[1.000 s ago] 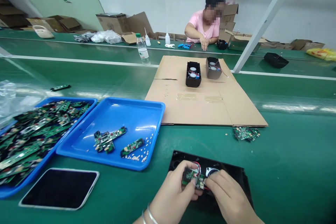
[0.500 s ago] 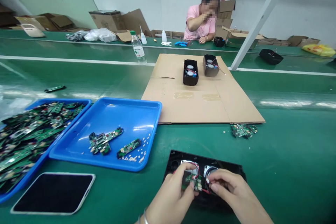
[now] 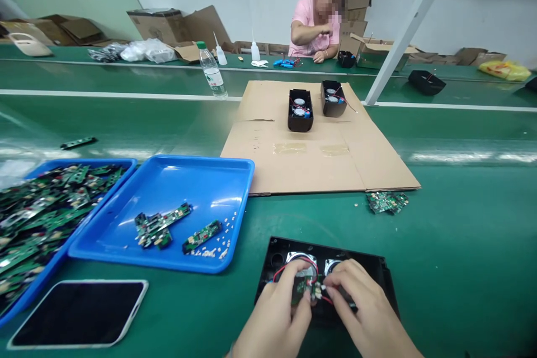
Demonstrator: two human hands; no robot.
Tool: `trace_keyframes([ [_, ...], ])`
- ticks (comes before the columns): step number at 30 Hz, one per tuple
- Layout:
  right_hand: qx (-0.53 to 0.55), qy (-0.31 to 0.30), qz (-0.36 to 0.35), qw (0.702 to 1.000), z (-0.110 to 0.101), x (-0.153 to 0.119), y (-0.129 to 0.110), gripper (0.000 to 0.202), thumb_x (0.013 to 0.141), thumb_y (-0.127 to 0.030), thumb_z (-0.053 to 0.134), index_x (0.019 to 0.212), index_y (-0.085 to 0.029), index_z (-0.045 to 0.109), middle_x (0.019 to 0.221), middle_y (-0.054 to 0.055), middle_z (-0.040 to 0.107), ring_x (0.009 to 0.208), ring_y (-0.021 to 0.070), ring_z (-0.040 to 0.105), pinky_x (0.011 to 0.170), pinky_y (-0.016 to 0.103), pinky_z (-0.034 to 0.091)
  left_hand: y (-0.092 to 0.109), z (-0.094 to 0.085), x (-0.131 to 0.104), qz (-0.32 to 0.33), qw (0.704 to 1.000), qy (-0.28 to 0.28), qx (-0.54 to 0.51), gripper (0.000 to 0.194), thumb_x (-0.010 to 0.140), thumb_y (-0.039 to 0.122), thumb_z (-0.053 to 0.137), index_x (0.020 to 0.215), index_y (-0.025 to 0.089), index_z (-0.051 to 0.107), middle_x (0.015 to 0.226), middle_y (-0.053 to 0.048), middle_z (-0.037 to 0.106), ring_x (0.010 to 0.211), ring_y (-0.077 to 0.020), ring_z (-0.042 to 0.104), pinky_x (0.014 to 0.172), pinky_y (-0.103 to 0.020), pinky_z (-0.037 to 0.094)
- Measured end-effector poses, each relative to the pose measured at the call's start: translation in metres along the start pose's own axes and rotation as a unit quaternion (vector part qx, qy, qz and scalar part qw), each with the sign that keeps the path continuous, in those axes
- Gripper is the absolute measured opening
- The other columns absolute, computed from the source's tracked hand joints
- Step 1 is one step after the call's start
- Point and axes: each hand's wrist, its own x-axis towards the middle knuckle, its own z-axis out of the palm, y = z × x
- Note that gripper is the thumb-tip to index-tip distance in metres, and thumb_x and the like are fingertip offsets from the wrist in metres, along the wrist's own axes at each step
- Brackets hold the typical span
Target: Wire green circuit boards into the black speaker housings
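My left hand point(image 3: 274, 316) is closed on a small green circuit board point(image 3: 309, 287), thumb and index finger pinching it. My right hand point(image 3: 364, 307) is closed too, its thumb and index finger pinching a small white wire connector point(image 3: 323, 287) at the board's right edge. Whether the connector is seated in a socket I cannot tell. Under both hands lies a black speaker housing point(image 3: 369, 262) with two round speakers inside; the left speaker point(image 3: 300, 258) is partly hidden by my fingers. Red and black wires point(image 3: 280, 272) loop around the board.
To the left are a blue tray point(image 3: 197, 165) with a few boards and tiny white pieces, a second tray point(image 3: 130, 163) heaped with boards, and a phone point(image 3: 79, 313). Cardboard point(image 3: 310, 170) ahead bears two black housings point(image 3: 300, 123). Small boards point(image 3: 386, 202) lie right. A co-worker point(image 3: 312, 25) sits opposite.
My right hand has moved slightly left, bringing the connector up against the board's edge. My view has shifted a little. The co-worker's raised hand has come down from the face.
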Motion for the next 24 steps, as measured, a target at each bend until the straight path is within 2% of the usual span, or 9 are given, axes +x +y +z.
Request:
trace_keyframes([
  [2,-0.014,0.003,-0.01,1.0,0.0,0.001,-0.001,0.021,0.1,-0.012,0.045,0.088,-0.021,0.061,0.083,0.0,0.063,0.074,0.012,0.061,0.064,0.02,0.052,0.002,0.002,0.0,0.021,1.0,-0.001,-0.003,0.04,0.095,0.031,0.04,0.127,0.025,0.063,0.094,-0.003,0.08,0.079,-0.0223,0.074,0.078,-0.031,0.054],
  [6,-0.017,-0.004,-0.007,1.0,0.0,0.003,-0.002,0.022,0.102,-0.013,0.046,0.087,-0.021,0.06,0.083,-0.001,0.064,0.072,0.0114,0.062,0.062,0.019,0.052,0.001,0.008,0.0,0.05,0.998,0.027,-0.011,0.039,0.096,0.026,0.039,0.126,0.023,0.064,0.103,-0.006,0.081,0.093,-0.0245,0.076,0.084,-0.031,0.054],
  [11,-0.009,-0.004,0.014,1.0,0.004,0.002,0.001,0.021,0.105,-0.017,0.047,0.091,-0.021,0.063,0.085,-0.001,0.065,0.073,0.0104,0.064,0.062,0.018,0.051,-0.004,0.013,0.0,0.038,0.998,0.044,-0.033,0.04,0.097,0.028,0.04,0.13,0.021,0.063,0.114,-0.009,0.08,0.105,-0.0268,0.075,0.093,-0.033,0.055],
  [16,-0.014,0.004,-0.004,1.0,0.008,0.002,0.001,0.026,0.108,-0.02,0.042,0.093,-0.02,0.062,0.085,0.001,0.064,0.073,0.0109,0.062,0.064,0.019,0.051,-0.012,0.015,0.001,0.031,0.998,0.049,-0.02,0.044,0.097,0.031,0.039,0.133,0.018,0.062,0.124,-0.011,0.077,0.116,-0.0271,0.071,0.102,-0.035,0.053],
  [20,-0.059,0.01,-0.046,0.997,0.01,0.002,0.001,0.029,0.109,-0.017,0.037,0.091,-0.018,0.06,0.083,0.003,0.061,0.073,0.0133,0.058,0.065,0.022,0.05,-0.015,0.015,0.002,0.017,0.999,0.025,-0.026,0.044,0.097,0.034,0.04,0.132,0.02,0.062,0.122,-0.012,0.077,0.113,-0.0288,0.072,0.099,-0.038,0.056],
  [24,-0.093,0.007,-0.066,0.993,0.01,0.001,0.002,0.031,0.108,-0.016,0.037,0.089,-0.017,0.061,0.08,0.003,0.058,0.071,0.0139,0.053,0.061,0.024,0.046,-0.01,0.011,0.004,0.017,0.999,0.014,-0.029,0.04,0.097,0.032,0.04,0.128,0.023,0.064,0.113,-0.009,0.079,0.104,-0.0268,0.075,0.09,-0.033,0.059],
])
